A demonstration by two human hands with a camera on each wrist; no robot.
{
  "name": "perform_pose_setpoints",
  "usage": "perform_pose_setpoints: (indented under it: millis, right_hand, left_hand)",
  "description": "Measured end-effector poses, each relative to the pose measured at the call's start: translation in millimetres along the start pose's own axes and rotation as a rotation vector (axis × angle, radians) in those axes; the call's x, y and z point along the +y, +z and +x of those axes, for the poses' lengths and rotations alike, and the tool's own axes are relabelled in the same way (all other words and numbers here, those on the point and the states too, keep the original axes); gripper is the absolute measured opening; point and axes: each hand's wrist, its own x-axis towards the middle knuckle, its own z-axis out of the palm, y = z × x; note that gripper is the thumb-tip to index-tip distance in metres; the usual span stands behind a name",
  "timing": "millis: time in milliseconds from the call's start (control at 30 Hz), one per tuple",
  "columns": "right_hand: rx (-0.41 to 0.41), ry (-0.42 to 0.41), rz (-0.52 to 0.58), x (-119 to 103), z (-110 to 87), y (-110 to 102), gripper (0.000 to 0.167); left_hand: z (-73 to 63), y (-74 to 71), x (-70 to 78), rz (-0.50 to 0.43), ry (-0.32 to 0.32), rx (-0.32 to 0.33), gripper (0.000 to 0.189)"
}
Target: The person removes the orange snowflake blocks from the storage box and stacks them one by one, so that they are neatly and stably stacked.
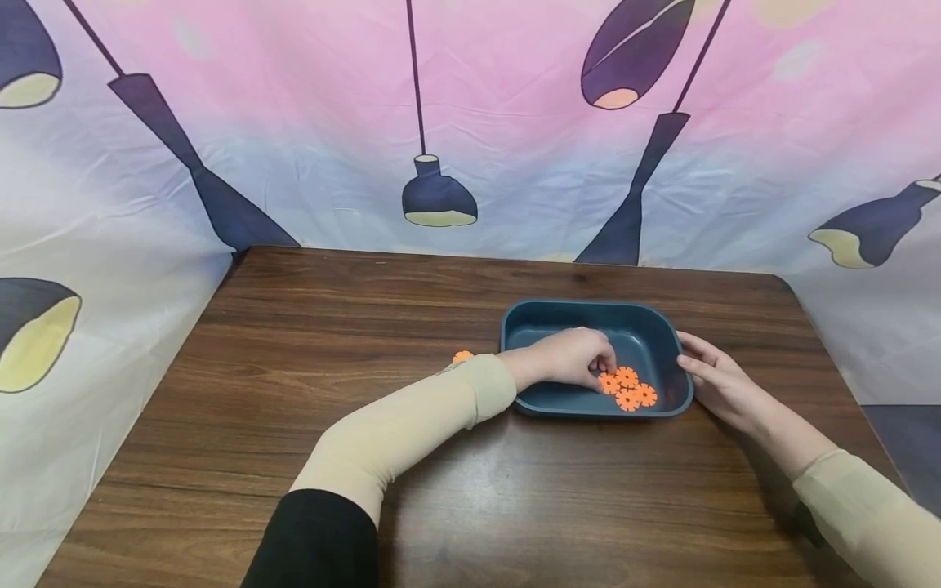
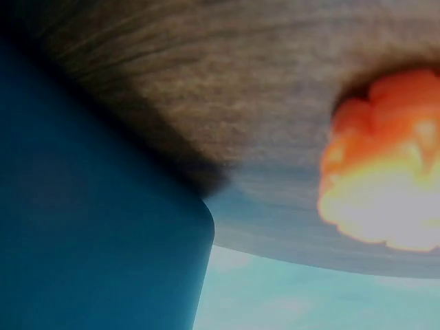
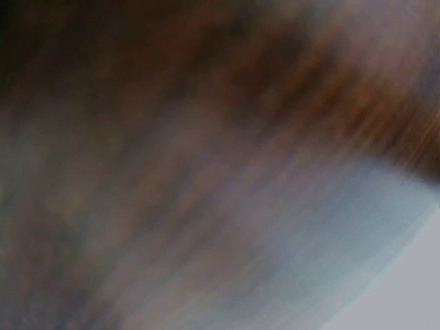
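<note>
Inside a dark teal rectangular bin (image 1: 595, 308), my left hand (image 1: 569, 356) reaches down with curled fingers. Its thumb and fingertips pinch the leftmost orange notched flower-shaped disc (image 1: 608, 384). Several like it lie close together there, among them a front disc (image 1: 627, 399). My right hand (image 1: 724, 382) touches the bin's right end, its fingers fairly straight and the thumb at the rim. In the left wrist view the bin's wall (image 2: 89, 220) fills the left side; the hand itself is out of that frame. The right wrist view is blurred and shows no hand.
Another orange disc (image 1: 462, 357) lies on the brown wooden table (image 1: 331, 327) left of the bin, partly hidden by the left sleeve; the left wrist view shows an orange shape (image 2: 385, 165) beside the bin. A lamp-patterned cloth (image 1: 331, 147) hangs behind the table.
</note>
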Motion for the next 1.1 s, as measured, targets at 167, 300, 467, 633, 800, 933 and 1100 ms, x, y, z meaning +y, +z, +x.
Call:
perform_pose_setpoints:
  millis: [167,300,467,633,800,933,1100]
  right_hand:
    - [-0.001,0.010,-0.007,0.5,-0.7,-0.8,0.033]
    - [0.001,0.016,-0.017,1.0,-1.3,-0.9,0.033]
    - [0.005,0.016,-0.022,0.8,-1.3,0.8,0.033]
    - [0.001,0.009,-0.028,0.8,-0.9,2.0,0.033]
    - [-0.005,0.002,-0.023,0.8,-0.8,2.0,0.033]
    - [-0.007,0.002,-0.014,0.4,-0.4,1.5,0.033]
    - [-0.001,0.009,-0.020,-0.4,1.1,1.9,0.032]
  left_hand:
    - [1.7,1.6,0.1,0.012,0.012,-0.013,0.024]
    - [2.8,2.6,-0.7,-0.019,0.017,-0.016,0.022]
    - [3.0,2.3,-1.1,-0.071,0.009,-0.026,0.020]
    - [0.7,1.0,-1.7,-0.147,-0.005,-0.042,0.021]
    - [-2.3,-4.0,-2.8,-0.194,0.010,-0.054,0.016]
    - [-5.0,-9.2,-5.6,-0.217,0.040,-0.065,0.011]
    - [-11.3,-18.1,-10.7,-0.232,0.050,-0.069,0.009]
